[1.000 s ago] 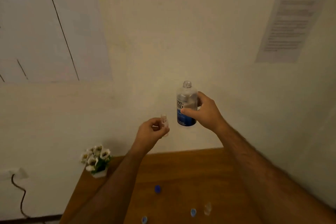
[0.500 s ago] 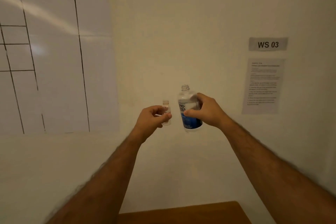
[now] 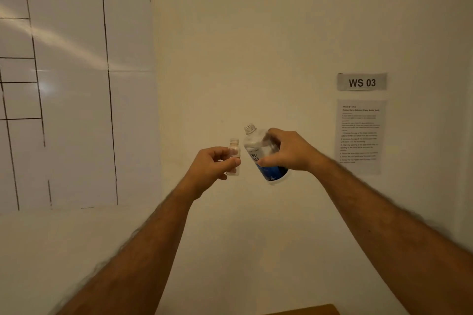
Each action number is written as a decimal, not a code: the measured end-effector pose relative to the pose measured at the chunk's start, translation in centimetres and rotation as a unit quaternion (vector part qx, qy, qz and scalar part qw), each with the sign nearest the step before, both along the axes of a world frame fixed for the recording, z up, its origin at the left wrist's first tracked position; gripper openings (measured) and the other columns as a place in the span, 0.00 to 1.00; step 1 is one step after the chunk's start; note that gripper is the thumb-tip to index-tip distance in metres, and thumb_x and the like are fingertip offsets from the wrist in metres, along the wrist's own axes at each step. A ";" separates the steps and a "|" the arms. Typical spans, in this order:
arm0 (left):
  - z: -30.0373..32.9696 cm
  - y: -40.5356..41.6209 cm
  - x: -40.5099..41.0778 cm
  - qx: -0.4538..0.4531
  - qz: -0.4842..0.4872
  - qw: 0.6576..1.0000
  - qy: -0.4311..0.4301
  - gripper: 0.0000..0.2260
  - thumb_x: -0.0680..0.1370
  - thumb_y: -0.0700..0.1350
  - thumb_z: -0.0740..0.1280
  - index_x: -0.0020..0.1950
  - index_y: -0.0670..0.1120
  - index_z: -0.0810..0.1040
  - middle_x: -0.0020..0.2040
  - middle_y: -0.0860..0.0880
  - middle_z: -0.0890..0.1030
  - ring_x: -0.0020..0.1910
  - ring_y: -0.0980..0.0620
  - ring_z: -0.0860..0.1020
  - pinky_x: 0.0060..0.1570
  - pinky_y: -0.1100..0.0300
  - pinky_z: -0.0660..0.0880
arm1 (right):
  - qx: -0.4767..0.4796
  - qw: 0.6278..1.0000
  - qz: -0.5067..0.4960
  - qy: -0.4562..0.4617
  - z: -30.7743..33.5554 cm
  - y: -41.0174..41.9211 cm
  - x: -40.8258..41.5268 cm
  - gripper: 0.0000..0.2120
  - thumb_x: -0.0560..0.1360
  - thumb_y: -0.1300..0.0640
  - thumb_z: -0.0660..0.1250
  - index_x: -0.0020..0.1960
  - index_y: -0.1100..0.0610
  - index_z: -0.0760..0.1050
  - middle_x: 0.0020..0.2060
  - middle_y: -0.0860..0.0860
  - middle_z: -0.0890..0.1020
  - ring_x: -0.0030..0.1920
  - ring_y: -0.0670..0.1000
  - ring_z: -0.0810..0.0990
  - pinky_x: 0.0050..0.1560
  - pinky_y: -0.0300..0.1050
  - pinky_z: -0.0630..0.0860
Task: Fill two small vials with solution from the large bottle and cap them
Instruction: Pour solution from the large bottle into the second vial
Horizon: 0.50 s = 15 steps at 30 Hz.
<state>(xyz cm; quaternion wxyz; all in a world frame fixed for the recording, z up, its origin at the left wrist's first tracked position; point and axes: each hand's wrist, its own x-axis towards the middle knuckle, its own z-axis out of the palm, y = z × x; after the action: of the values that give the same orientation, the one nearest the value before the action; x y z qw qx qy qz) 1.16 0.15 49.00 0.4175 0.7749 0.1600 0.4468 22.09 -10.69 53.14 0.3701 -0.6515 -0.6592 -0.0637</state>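
Gripped in right hand: large clear plastic bottle with blue label, uncapped, long axis tipped up-left, neck just right of and above the mouth. Pinched upright in left hand: small clear vial, open-topped.

— What carries the things here?

— A wooden table, brown in colour. Only a thin sliver of its top shows, at the very bottom of the head view, a little right of centre.

— Which part of it?

— Its far edge, running close along the pale wall. The sliver rises slightly toward the right.

— Does anything lie on it?

— I cannot tell; the strip in view is bare wood, and the remainder is out of frame.
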 end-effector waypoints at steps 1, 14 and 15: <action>0.0 0.0 0.0 0.001 -0.001 1.000 -0.002 0.09 0.74 0.45 0.73 0.52 0.54 0.81 0.51 0.43 0.83 0.44 0.52 0.84 0.37 0.62 0.79 | -0.001 1.000 -0.004 -0.019 0.3 -0.1 0.0 0.27 0.59 0.40 0.75 0.55 0.45 0.71 0.47 0.42 0.79 0.45 0.45 0.80 0.40 0.39 0.78; 0.6 -0.5 0.3 0.017 -0.023 1.000 -0.011 0.08 0.75 0.45 0.73 0.51 0.56 0.82 0.50 0.42 0.83 0.44 0.51 0.84 0.38 0.61 0.80 | -0.024 0.987 -0.026 -0.160 2.5 -0.9 0.0 0.24 0.61 0.40 0.74 0.50 0.43 0.67 0.42 0.40 0.77 0.42 0.44 0.78 0.37 0.42 0.78; 0.6 -0.6 0.3 0.017 -0.024 1.000 -0.011 0.08 0.75 0.45 0.73 0.52 0.56 0.82 0.50 0.43 0.83 0.44 0.51 0.84 0.38 0.61 0.80 | -0.024 0.986 -0.027 -0.163 2.6 -0.9 0.1 0.23 0.61 0.41 0.74 0.50 0.43 0.67 0.42 0.40 0.77 0.42 0.44 0.78 0.37 0.42 0.77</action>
<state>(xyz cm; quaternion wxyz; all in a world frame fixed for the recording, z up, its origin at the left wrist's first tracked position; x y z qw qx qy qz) 1.42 -0.44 49.57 0.4163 0.7805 0.1294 0.4480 22.15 -11.60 55.72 0.2397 -0.6584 -0.6946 -0.1631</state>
